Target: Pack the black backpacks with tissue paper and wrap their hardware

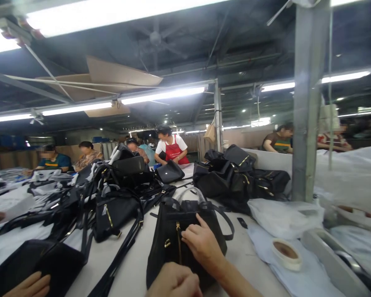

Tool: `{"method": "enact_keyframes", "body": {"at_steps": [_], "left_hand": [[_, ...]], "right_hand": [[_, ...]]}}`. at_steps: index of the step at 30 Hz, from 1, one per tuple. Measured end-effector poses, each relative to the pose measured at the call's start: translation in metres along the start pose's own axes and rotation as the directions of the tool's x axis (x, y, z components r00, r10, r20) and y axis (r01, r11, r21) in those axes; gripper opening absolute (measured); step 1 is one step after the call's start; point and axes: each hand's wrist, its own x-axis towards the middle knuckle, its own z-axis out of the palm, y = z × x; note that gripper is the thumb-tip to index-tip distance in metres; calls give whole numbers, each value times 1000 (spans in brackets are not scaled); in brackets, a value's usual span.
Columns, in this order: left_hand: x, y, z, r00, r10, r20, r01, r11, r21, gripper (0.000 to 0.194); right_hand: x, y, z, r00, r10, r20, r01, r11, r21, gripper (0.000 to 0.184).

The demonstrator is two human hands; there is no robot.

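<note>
A black handbag [170, 231] with a gold zipper lies on the white table [136, 268] in front of me, its clear-wrapped handle pointing away. My right hand [200, 243] rests on the bag's front; its index finger is stretched up and the other fingers curl at the zipper. Closed like a fist, my left hand [173, 282] grips the bag's near edge at the bottom of the view.
A heap of black bags and straps [111, 194] covers the table's left; more black bags [235, 173] lie behind. A tape roll [286, 253], plastic bags [284, 216] and a grey post [306, 123] are right. Another person's hand [27, 286] rests on a black panel at the lower left. Several workers sit at the far end.
</note>
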Motion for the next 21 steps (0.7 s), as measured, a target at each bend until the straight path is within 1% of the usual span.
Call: {"method": "enact_keyframes", "body": {"at_steps": [1, 2, 3, 4, 5, 7, 9, 10, 11, 13, 15, 16, 17, 18, 19, 20, 21], "left_hand": [[2, 3, -5, 996, -4, -90, 5, 1000, 7, 41], [7, 2, -10, 982, -23, -186, 20, 1000, -19, 48], [16, -2, -13, 964, -54, -260, 40, 998, -57, 55], [26, -8, -14, 948, -86, -308, 60, 994, -92, 61], [37, -14, -15, 941, -107, -321, 73, 991, -114, 66], [55, -27, -15, 951, -99, -294, 68, 991, -112, 70], [68, -36, -12, 957, -34, -287, 16, 998, -66, 69], [72, -38, -10, 953, -1, -302, -13, 999, -43, 67], [74, -38, -8, 947, 17, -321, -29, 999, -30, 66], [78, -38, -5, 935, 4, -353, -21, 999, -43, 64], [81, -37, -4, 937, -35, -347, 2, 995, -95, 63], [83, -37, -4, 940, -51, -337, 11, 993, -120, 62], [84, -37, -4, 942, -62, -328, 16, 990, -140, 60], [84, -37, -4, 944, -71, -323, 21, 988, -156, 58], [84, -38, -4, 945, -77, -319, 24, 985, -169, 57], [84, -40, -4, 945, -79, -319, 23, 984, -177, 55], [84, -41, -4, 946, -77, -316, 19, 983, -182, 54]], "right_hand": [[-1, -3, 1, 999, 0, -33, 0, 1000, 4, 21], [-2, -6, 1, 998, 0, -65, 0, 1000, 8, 23], [-3, -8, 2, 995, -2, -97, 3, 1000, 9, 26], [-5, -11, 2, 992, -12, -127, 13, 1000, 8, 29], [-7, -13, 3, 987, -28, -158, 29, 1000, 4, 33], [-13, -15, 7, 975, -71, -212, 70, 997, -14, 40], [-18, -16, 11, 965, -106, -238, 98, 994, -44, 43], [-20, -16, 12, 965, -114, -237, 103, 993, -60, 44], [-21, -15, 12, 966, -117, -229, 103, 992, -72, 44], [-23, -11, 5, 975, -143, -172, 136, 989, -51, 41], [-22, 0, -13, 983, -173, -57, 175, 984, 43, 35], [-22, 10, -26, 992, -127, 18, 125, 988, 85, 32], [-22, 24, -41, 996, -29, 89, 20, 995, 98, 30], [-23, 43, -57, 980, 134, 146, -146, 986, 75, 28], [-25, 66, -74, 913, 375, 163, -377, 926, -22, 31], [-28, 92, -88, 850, 514, 112, -504, 857, -105, 36], [-33, 121, -101, 800, 595, 75, -579, 799, -160, 36]]}}
